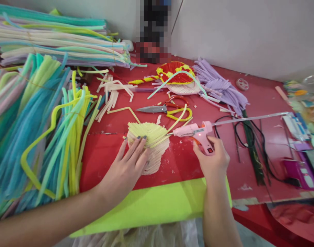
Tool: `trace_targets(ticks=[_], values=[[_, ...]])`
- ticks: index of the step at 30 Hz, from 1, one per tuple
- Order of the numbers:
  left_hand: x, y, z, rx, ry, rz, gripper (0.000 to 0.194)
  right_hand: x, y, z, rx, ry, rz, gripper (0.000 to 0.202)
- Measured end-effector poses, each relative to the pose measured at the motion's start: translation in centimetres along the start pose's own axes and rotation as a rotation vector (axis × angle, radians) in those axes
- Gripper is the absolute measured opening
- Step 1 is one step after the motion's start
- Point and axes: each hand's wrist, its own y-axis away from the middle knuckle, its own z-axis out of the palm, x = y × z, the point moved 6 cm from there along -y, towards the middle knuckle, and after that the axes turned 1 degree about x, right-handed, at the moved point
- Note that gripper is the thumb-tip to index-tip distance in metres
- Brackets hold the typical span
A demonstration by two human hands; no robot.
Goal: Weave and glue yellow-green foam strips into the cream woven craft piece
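My left hand (133, 157) lies flat with fingers spread on a pale, rounded craft piece (157, 159), whose upper part is covered by rows of light yellow pipe cleaners (149, 130). In my right hand (215, 154) is a pink hot glue gun (193, 131), gripped by its handle. Its nozzle points left and meets the right edge of the yellow rows; whether it touches them I cannot tell. A long clear glue stick (252, 118) sticks out of the gun's back. Just beyond the piece lie scissors (164, 109) with red and yellow handles.
Bundles of coloured pipe cleaners (43, 103) fill the left side. A red and yellow fan-shaped piece (176, 73) and purple pipe cleaners (224, 85) lie at the back. A black cable (262, 140) loops on the right. Lime-green material (152, 206) covers the front edge.
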Motion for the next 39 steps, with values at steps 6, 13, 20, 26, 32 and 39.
trace_targets(ticks=[6,13,20,26,32,39], values=[[0.0,0.0,0.0,0.004,-0.014,0.004,0.032,0.1,0.0,0.1,0.005,-0.037,-0.036,0.034],[-0.1,0.0,0.0,0.005,-0.019,-0.002,0.032,-0.1,0.0,0.2,-0.029,-0.094,-0.041,0.033],[-0.1,0.1,0.1,-0.009,-0.005,-0.004,0.032,-0.1,-0.1,0.3,-0.035,-0.097,-0.038,0.033],[-0.1,0.0,-0.1,-0.002,-0.010,-0.004,0.032,-0.2,-0.1,0.1,-0.011,-0.096,-0.067,0.032],[0.0,0.0,0.0,0.004,-0.014,-0.002,0.032,0.5,-0.1,0.0,-0.015,-0.063,0.004,0.034],[-0.1,0.2,0.3,-0.030,0.008,-0.015,0.035,1.4,-0.6,-0.4,0.057,-0.062,0.126,0.040]])
